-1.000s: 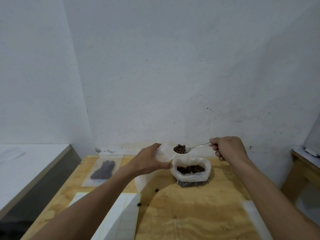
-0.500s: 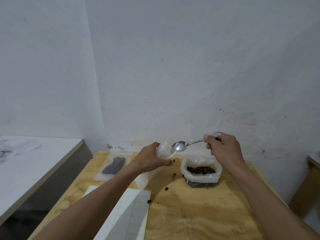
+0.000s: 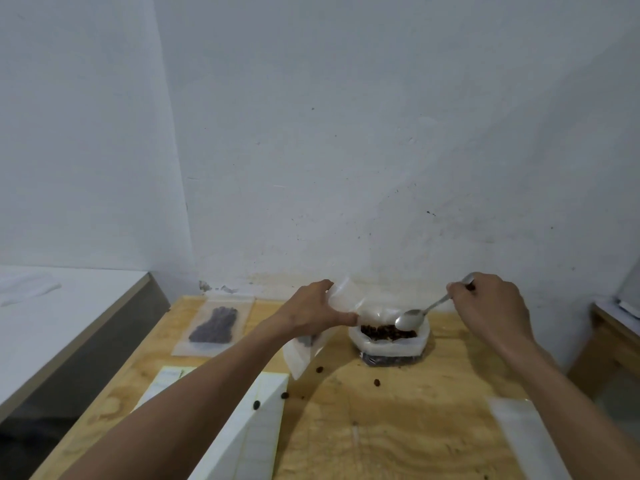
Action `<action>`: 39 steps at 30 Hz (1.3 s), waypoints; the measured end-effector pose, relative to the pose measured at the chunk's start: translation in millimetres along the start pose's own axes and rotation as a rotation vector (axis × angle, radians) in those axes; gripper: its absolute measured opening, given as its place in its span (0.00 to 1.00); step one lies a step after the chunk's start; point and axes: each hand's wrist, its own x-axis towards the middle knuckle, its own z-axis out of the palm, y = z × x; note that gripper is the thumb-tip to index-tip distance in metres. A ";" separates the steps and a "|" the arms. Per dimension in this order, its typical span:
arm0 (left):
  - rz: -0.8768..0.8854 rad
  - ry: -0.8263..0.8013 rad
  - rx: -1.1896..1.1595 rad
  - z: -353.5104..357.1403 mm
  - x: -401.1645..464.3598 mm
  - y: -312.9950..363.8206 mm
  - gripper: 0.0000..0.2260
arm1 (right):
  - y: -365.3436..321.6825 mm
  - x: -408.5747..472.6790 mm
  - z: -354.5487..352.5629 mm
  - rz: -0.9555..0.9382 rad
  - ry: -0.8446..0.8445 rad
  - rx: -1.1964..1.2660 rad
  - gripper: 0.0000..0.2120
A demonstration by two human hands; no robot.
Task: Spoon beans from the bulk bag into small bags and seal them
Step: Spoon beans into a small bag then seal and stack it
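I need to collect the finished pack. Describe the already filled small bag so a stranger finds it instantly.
Start at the pale plywood table against the white wall and go to its far left corner. There a flat, translucent small plastic bag of dark beans lies alone. Unlike the open, rolled-down bulk bag, no hand or spoon touches it.

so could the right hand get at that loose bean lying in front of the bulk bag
Probably yes: the bean lies on bare table with nothing over it, but the right hand holds the spoon, so it must free its fingers first.
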 end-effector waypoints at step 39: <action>0.077 -0.014 0.042 7.7 -7.6 -1.1 0.45 | -50.5 0.7 14.8 0.087 -0.110 0.408 0.14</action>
